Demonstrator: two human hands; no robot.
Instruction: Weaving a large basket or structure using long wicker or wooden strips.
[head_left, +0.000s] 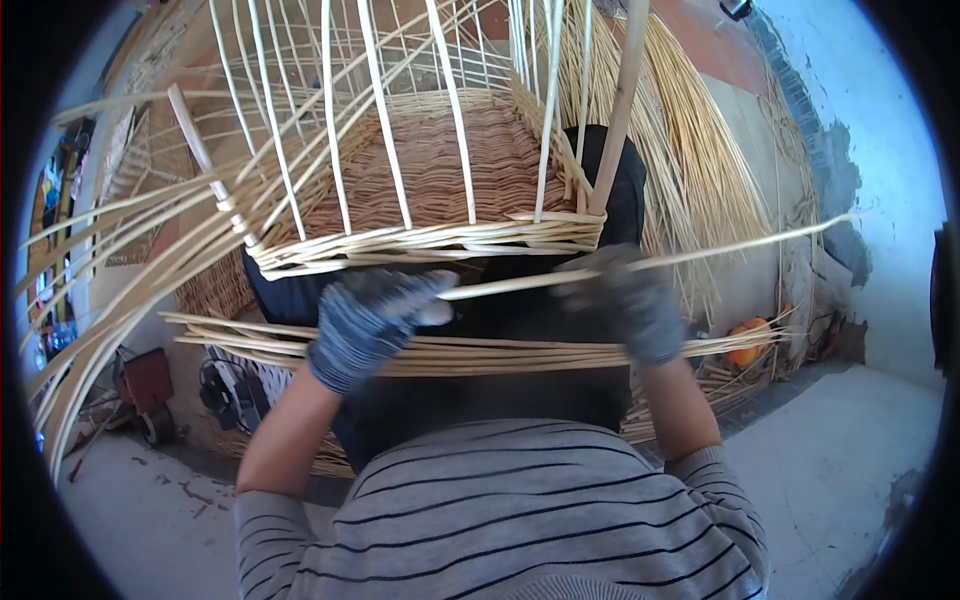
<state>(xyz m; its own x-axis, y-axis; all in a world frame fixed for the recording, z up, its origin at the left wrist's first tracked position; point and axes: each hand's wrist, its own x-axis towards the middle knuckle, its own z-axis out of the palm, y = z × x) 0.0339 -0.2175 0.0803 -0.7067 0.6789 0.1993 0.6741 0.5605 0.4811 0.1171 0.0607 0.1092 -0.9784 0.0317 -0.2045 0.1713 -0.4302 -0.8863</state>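
Note:
Both hands wear grey knitted work gloves. My left hand [372, 325] is closed, its thumb and fingers pinching one end of a pale willow rod [740, 247]. The rod slants up to the right, its thin tip near the wall. My right hand [638, 305] is blurred by motion and closed around the rod farther along. Just beyond my hands is a rectangular wicker basket [430, 242] with a brown woven base, a low woven rim and tall upright stakes. A bundle of peeled willow rods [500, 357] lies across my lap, under my wrists.
Long loose rods [130, 290] fan out leftward from the basket's left corner. A large sheaf of willow [700, 150] rests at the far right beside a pale blue wall [880, 170]. An orange object [745, 342] lies at the right, and a dark red wheeled thing [146, 385] at the left.

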